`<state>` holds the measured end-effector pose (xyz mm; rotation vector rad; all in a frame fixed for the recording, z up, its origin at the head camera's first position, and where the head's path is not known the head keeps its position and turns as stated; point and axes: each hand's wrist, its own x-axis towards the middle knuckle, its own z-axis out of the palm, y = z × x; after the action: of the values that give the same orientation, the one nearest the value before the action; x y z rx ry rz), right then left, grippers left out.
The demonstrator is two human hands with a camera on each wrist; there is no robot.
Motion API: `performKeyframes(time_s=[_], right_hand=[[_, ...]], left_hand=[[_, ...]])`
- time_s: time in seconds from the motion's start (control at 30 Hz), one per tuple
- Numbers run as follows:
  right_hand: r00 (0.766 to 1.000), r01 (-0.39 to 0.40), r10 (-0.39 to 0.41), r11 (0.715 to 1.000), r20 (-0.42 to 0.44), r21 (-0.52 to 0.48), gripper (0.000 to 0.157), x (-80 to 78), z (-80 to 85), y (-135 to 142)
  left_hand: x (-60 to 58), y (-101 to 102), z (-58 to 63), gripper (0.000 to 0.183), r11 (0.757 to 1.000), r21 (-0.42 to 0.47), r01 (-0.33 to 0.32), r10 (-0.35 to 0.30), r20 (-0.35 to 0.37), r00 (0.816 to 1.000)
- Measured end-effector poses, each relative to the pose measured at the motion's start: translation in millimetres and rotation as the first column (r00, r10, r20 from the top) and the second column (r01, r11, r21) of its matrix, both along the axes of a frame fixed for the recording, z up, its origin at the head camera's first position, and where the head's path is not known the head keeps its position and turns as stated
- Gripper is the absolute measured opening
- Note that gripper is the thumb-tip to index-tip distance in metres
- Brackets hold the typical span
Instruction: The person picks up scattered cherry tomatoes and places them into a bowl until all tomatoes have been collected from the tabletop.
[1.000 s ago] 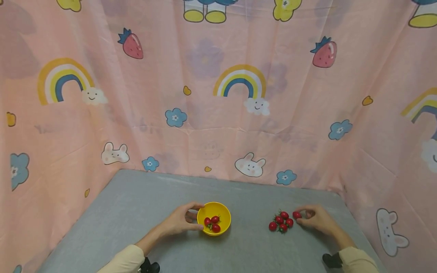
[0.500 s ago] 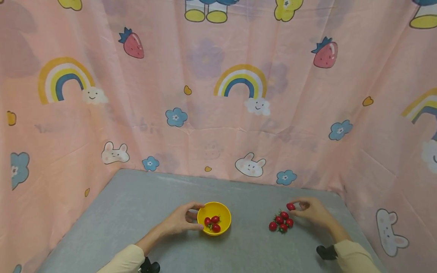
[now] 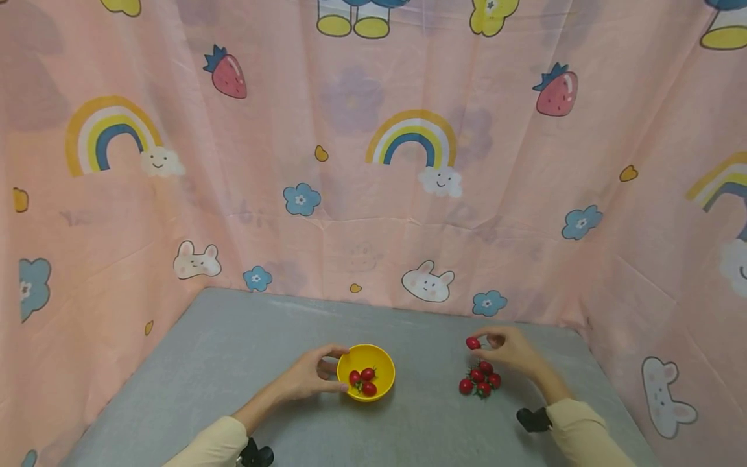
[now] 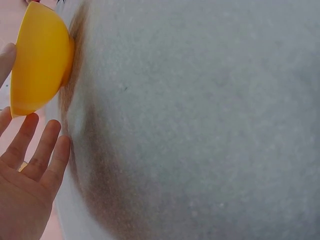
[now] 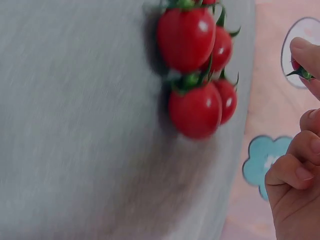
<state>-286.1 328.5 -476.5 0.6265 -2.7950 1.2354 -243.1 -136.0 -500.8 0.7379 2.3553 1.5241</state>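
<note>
My left hand (image 3: pixel 306 376) holds the side of a small yellow bowl (image 3: pixel 382 366), thumb and index finger at its rim. In the left wrist view the bowl (image 4: pixel 42 60) is seen side-on, with the other fingers (image 4: pixel 42 150) spread beneath. Inside the bowl lie 3 red cherry tomatoes (image 3: pixel 369 389). My right hand (image 3: pixel 513 350) pinches one cherry tomato (image 3: pixel 473 343) between thumb and index finger, above and behind a cluster of several cherry tomatoes (image 3: pixel 477 376). Mostly hidden by fingers in the right wrist view, that pinched tomato shows a green stem end (image 5: pixel 306 74).
The grey tabletop (image 3: pixel 426 428) carries the bowl left of the tomato cluster, with a stretch of bare surface between them. A pink patterned curtain (image 3: pixel 350 246) hangs along the back and both sides.
My right hand has lifted a cherry tomato from beside the cluster and carried it left and farther back, past the cluster's far side. The left hand and bowl stay put.
</note>
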Motion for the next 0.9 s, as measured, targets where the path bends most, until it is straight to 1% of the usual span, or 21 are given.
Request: performKeyframes(time_s=[0.17,0.23,0.43,0.57,0.67,0.8,0.9], right_hand=[[0.999,-0.043,0.043,0.999,-0.015,-0.03,0.025,-5.2,-1.4,-15],[0.998,-0.055,0.055,0.998,-0.008,-0.04,0.025,-6.9,-1.8,-20],[0.999,-0.04,0.04,0.999,0.024,-0.03,0.025,-8.9,0.4,-38],[0.998,-0.033,0.036,0.998,0.047,-0.054,0.023,-9.5,1.3,-50],[0.998,-0.031,0.035,0.997,0.05,-0.074,0.023,-10.4,1.1,-58],[0.998,-0.024,0.027,0.998,0.054,-0.059,0.022,-10.4,3.5,-72],[0.998,-0.045,0.048,0.997,0.046,-0.06,0.022,-11.0,5.1,-82]], left_hand=[[0.8,0,1.3,0.059,1.0,0.015,-0.001,0.001,0.006,1.0],[1.2,0,1.6,0.059,1.0,0.02,0.0,0.0,0.007,1.0],[0.9,1,0.8,0.06,1.0,0.024,0.001,-0.001,0.006,1.0],[0.1,1,-0.1,0.059,1.0,0.019,-0.001,0.001,0.007,1.0],[-0.2,0,-0.2,0.059,1.0,0.013,-0.001,0.001,0.007,1.0],[-0.6,0,0.0,0.058,1.0,-0.001,-0.001,0.001,0.003,1.0],[-0.6,-1,-0.6,0.057,1.0,-0.01,-0.003,0.003,0.001,1.0]])
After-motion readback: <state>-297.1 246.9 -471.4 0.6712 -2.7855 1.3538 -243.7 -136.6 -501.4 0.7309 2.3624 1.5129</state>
